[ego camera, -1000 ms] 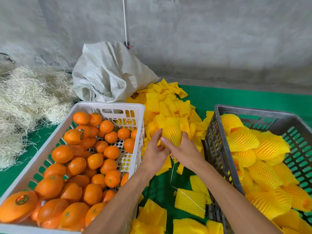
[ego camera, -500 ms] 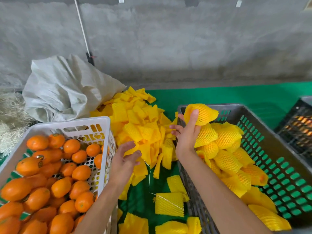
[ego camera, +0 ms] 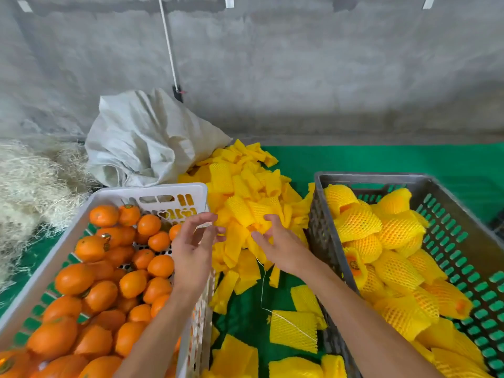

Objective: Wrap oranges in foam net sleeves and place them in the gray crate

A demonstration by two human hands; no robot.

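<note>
**Currently: Both Hands Empty Above the Sleeve Pile**

Two crates flanked my work area. The white crate [ego camera: 152,192] on my left held unwrapped oranges [ego camera: 90,276], roughly forty visible, piled too deep for an exact count. The gray crate [ego camera: 368,178] on my right held wrapped oranges [ego camera: 398,227], about fifteen visible, each inside one yellow foam net sleeve.

Between the crates, one loose pile of foam net sleeves [ego camera: 245,192] lay on the green mat [ego camera: 381,159], too many to count. Six or so further sleeves lay scattered nearer to me.

My left hand [ego camera: 193,249] hovered over the white crate's right rim, fingers spread and lightly curled, gripping nothing. My right hand [ego camera: 278,244] hovered at the near edge of the pile, fingers relaxed and parted, also gripping nothing; I could not tell whether its fingertips touched a sleeve.

One gray sack [ego camera: 147,148] and one heap of straw [ego camera: 35,186] lay behind the white crate.
</note>
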